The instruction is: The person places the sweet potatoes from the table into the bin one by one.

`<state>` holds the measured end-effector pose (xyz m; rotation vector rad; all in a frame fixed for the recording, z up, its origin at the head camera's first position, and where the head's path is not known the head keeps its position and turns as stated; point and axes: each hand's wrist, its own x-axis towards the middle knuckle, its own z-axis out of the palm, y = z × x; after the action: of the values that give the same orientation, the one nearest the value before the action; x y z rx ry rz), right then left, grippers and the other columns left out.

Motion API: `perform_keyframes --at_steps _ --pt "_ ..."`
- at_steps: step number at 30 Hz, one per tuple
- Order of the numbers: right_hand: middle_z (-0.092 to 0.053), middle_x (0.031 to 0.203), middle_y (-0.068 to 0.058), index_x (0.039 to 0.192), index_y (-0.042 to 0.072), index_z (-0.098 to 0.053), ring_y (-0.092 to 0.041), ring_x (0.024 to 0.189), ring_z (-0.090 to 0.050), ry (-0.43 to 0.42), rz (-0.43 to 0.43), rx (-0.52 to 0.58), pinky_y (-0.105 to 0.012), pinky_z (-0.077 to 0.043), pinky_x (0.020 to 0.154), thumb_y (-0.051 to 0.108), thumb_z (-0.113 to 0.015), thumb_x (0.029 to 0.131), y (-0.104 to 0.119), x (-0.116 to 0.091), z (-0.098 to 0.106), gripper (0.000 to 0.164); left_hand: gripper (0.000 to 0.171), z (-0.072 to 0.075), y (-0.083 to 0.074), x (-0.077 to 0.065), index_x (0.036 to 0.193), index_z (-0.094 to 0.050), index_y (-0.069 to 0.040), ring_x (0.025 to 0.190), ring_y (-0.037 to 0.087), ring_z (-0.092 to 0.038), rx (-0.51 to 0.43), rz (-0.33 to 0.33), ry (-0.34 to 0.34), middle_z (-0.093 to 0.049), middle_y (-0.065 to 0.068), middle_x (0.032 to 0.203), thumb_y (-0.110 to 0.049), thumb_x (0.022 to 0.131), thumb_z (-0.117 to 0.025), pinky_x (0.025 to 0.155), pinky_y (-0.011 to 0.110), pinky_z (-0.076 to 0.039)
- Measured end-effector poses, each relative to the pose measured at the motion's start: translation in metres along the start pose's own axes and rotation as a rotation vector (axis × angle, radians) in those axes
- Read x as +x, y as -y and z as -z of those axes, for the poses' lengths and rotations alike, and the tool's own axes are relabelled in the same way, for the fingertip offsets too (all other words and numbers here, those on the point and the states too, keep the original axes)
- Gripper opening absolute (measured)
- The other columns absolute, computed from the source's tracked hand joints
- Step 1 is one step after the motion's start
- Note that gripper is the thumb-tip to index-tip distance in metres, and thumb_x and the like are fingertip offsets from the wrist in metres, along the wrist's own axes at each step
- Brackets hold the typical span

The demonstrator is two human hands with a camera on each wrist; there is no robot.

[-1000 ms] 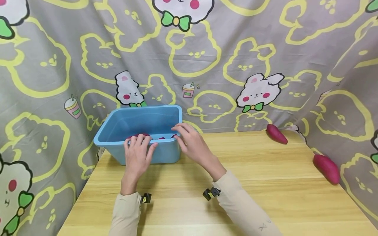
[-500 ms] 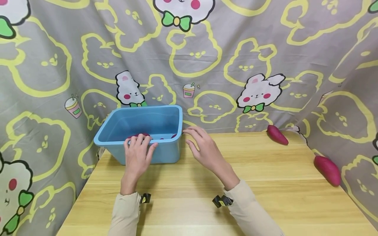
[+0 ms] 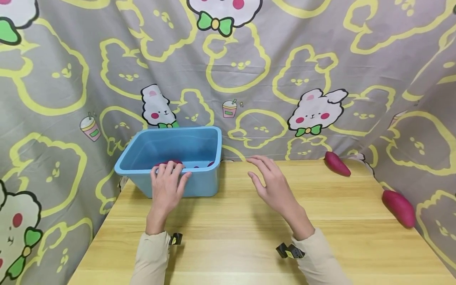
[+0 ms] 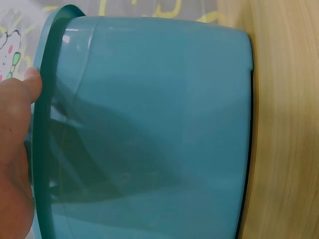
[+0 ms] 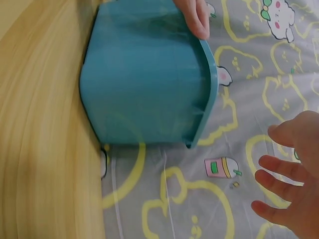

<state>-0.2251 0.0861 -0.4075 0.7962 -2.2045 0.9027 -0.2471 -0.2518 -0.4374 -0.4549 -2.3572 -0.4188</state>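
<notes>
A blue plastic bin (image 3: 199, 184) stands at the left back of the table. My left hand (image 3: 166, 188) grips its near rim, fingers hooked over the edge and thumb on the outer side; the left wrist view shows the thumb side of that hand (image 4: 15, 134) at the rim. Inside the bin lies a purple-red sweet potato (image 3: 171, 162), partly hidden by the fingers, with small bits of the same colour showing near the right wall. Over the table right of the bin, my right hand (image 3: 276, 186) is in the air, holding nothing, its fingers loosely bent and spread (image 5: 294, 174).
Two more sweet potatoes lie on the wooden table (image 3: 228, 245): one at the back right (image 3: 337, 164), another by the right edge (image 3: 399, 208). A grey patterned curtain (image 3: 249, 142) closes off the back and both sides.
My right hand has drawn away from the bin's right rim and moved right over the table. The left hand keeps its grip on the rim, and the bin stays in place.
</notes>
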Motion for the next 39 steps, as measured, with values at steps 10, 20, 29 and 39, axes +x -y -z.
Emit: perform_keyframes --at_steps 10,20,29,39 --pt "-0.061 0.135 -0.009 0.136 0.008 -0.063 -0.029 0.125 -0.057 -0.040 -0.015 -0.027 -0.049 -0.047 0.102 0.007 -0.073 0.095 -0.013 -0.012 0.025 0.042 0.034 0.001 0.001 -0.002 0.112 -0.067 -0.006 0.103 0.040 -0.048 0.005 0.011 0.004 -0.059 0.014 0.107 -0.039 0.101 -0.062 0.104 0.064 -0.024" --pt "-0.061 0.135 -0.010 0.137 0.006 -0.062 -0.030 0.122 -0.058 -0.062 -0.023 -0.068 -0.050 -0.048 0.100 0.004 -0.075 0.092 -0.018 -0.017 0.049 0.046 0.034 -0.001 0.000 -0.002 0.112 -0.068 -0.006 0.104 0.039 -0.048 0.004 0.013 0.008 -0.059 0.014 0.107 -0.038 0.102 -0.062 0.104 0.064 -0.024" --pt "-0.062 0.134 -0.013 0.135 0.004 -0.063 -0.034 0.126 -0.056 -0.124 -0.062 -0.097 -0.049 -0.037 0.114 -0.002 -0.076 0.088 -0.033 -0.022 0.074 0.049 0.035 -0.001 -0.001 -0.002 0.113 -0.067 -0.006 0.106 0.040 -0.048 0.012 0.016 0.018 -0.060 0.015 0.109 -0.039 0.102 -0.061 0.104 0.064 -0.024" --pt "-0.063 0.133 -0.014 0.134 0.004 -0.064 -0.036 0.124 -0.056 -0.185 -0.069 -0.139 -0.039 -0.040 0.109 -0.006 -0.077 0.085 -0.049 -0.029 0.088 0.051 0.036 0.000 0.000 -0.001 0.115 -0.067 -0.007 0.107 0.040 -0.048 0.018 0.016 0.021 -0.059 0.015 0.109 -0.040 0.101 -0.062 0.105 0.064 -0.024"
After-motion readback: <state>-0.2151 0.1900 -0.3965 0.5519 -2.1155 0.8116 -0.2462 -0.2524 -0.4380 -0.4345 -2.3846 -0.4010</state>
